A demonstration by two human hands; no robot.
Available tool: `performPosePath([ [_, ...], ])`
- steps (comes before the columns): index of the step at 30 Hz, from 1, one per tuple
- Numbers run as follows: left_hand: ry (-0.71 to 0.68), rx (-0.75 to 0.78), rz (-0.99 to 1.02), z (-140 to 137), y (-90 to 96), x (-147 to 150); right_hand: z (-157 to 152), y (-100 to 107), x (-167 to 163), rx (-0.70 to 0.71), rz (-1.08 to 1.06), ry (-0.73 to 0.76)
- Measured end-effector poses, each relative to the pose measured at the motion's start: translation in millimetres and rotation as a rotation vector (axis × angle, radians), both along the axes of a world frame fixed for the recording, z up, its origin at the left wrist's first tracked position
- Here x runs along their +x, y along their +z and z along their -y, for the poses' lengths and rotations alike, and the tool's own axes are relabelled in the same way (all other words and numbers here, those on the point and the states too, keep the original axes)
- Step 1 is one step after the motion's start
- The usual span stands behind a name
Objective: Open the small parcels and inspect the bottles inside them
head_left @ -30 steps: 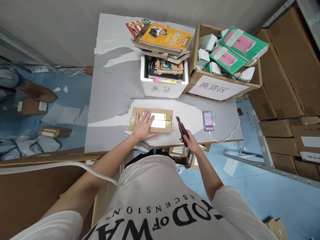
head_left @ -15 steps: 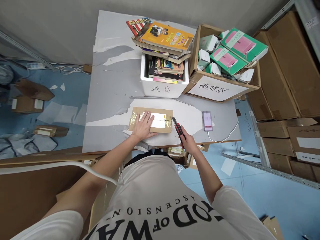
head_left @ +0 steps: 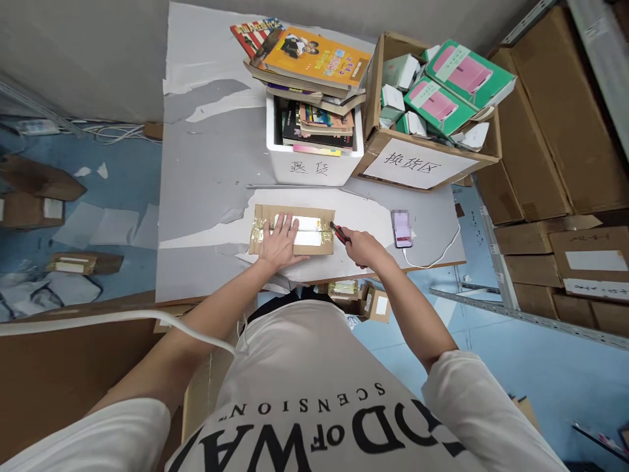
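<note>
A taped cardboard box (head_left: 255, 223) with a white label lies on the table, close to its front edge. My left hand (head_left: 279, 244) rests flat on the box with fingers spread, covering part of the label. My right hand (head_left: 364, 250) is wrapped round a red and black utility knife (head_left: 341, 233). The knife's tip is at the right end of the box, by the shiny tape; whether the blade cuts in cannot be made out. A phone (head_left: 401, 228) on a white cable lies to the right of my right hand.
Behind the cardboard box stand a white bin (head_left: 314, 172) piled with books (head_left: 319, 59) and an open carton (head_left: 437, 172) holding green and pink boxes (head_left: 469, 72). Stacked cartons (head_left: 545, 124) fill a rack on the right. A white cable (head_left: 122, 316) crosses near my left arm.
My right hand has turned and brought the knife inward to the box's right end. My left hand stays on the box. The whole view has shifted slightly.
</note>
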State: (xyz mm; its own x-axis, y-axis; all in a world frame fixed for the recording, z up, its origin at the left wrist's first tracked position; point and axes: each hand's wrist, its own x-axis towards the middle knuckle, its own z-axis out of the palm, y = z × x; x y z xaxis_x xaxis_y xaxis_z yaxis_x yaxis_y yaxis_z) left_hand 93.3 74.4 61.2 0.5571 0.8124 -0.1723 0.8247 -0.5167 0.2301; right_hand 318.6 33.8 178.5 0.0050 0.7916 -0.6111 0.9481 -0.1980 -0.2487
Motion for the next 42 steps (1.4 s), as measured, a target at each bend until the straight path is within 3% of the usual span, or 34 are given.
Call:
performPosePath([
  [6, -0.001, 0.016, -0.047, 1, -0.3, 1, 34, -5, -9, 0.065, 0.127, 0.102],
  [13, 0.006, 0.009, -0.035, 0, -1.6, 1, 54, -15, -10, 0.071, 0.144, 0.058],
  [17, 0.005, 0.033, -0.022, 1, -3.3, 1, 86, -5, 14, 0.134, 0.058, 0.004],
  [19, -0.006, 0.055, -0.008, 2, -4.1, -1, 102, -12, 34, 0.210, 0.043, -0.100],
  [21, -0.020, 0.080, 0.012, 2, -4.9, -3, 107, -35, 53, 0.263, 0.108, -0.247],
  [25, -0.042, 0.125, 0.070, 3, -7.1, -7, 90, -113, 71, 0.246, 0.227, -0.461],
  [29, -0.075, 0.159, 0.151, 3, -9.4, -12, 69, -182, 69, 0.256, 0.258, -0.488],
  [33, -0.090, 0.202, 0.196, 2, -9.0, -14, 72, -214, 65, 0.322, 0.265, -0.476],
  [36, -0.101, 0.234, 0.211, -2, -6.5, -15, 78, -219, 65, 0.368, 0.224, -0.454],
  [38, -0.110, 0.254, 0.223, -4, -3.1, -15, 74, -211, 65, 0.467, 0.184, -0.453],
  [42, -0.110, 0.278, 0.207, -2, 11.0, -13, 34, -161, 53, 0.686, 0.059, -0.357],
])
